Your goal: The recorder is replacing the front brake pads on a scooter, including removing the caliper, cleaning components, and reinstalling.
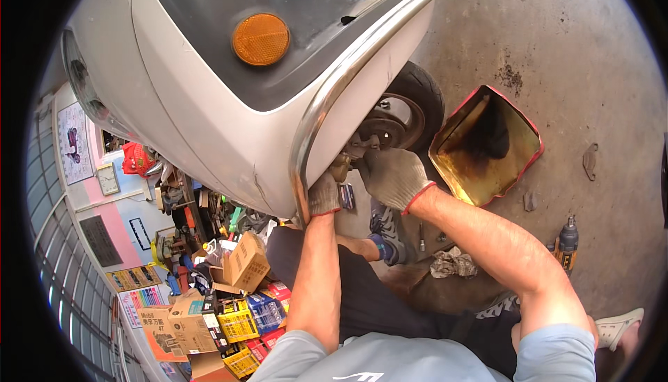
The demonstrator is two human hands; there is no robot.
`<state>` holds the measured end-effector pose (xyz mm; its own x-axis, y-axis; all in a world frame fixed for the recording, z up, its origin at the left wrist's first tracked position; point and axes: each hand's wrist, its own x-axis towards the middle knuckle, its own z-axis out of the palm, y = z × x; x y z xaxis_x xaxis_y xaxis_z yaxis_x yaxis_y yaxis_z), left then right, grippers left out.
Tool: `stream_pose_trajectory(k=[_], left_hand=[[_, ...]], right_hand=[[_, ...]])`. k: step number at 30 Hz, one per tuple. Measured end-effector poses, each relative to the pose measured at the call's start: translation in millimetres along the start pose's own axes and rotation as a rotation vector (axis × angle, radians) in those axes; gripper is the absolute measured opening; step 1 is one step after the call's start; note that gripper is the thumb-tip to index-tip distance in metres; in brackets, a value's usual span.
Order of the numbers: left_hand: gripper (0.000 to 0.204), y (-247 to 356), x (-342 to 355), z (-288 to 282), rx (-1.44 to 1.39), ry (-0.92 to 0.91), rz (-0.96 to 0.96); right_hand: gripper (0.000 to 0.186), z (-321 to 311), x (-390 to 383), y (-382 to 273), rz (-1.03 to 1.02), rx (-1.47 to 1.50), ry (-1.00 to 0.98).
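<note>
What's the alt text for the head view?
A person's left hand and right hand, both gloved, are close together beside the wheel of a white scooter. A gold-lined pan and a yellow-and-black power tool are on the floor at right; boxes are piled at lower left.

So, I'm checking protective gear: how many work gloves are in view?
2: one on the left hand, beside the chrome bar; one on the right hand, near the wheel. Others may be hidden from view.
</note>
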<state>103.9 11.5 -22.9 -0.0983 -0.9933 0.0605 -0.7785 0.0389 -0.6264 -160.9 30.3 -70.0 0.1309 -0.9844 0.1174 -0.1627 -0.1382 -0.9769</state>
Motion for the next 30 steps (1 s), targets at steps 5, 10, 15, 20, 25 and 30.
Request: stream_pose_trajectory(k=[5, 10, 15, 20, 25, 30], left_hand=[[0.094, 9, 2, -11, -0.171, -0.023, -0.019], [0.049, 40, 43, -44, -0.667, -0.023, -0.228], [0.041, 47, -4, -44, -0.631, 0.165, -0.271], [0.040, 48, -5, -37, -0.799, 0.205, -0.149], [0.049, 74, -10, -79, -1.122, 0.103, -0.037], [0.039, 83, -13, -101, -1.541, 0.022, -0.213]], right_hand=[[0.031, 5, 2, -2, 0.007, -0.015, -0.030], [0.028, 19, -7, 11, 0.004, 0.027, -0.016], [0.029, 14, 0, 12, -0.044, 0.080, 0.041], [0.029, 17, 0, 13, -0.030, 0.055, 0.082], [0.030, 11, -6, 8, -0.005, 0.011, 0.103], [0.030, 9, -12, 4, -0.008, 0.017, 0.114]])
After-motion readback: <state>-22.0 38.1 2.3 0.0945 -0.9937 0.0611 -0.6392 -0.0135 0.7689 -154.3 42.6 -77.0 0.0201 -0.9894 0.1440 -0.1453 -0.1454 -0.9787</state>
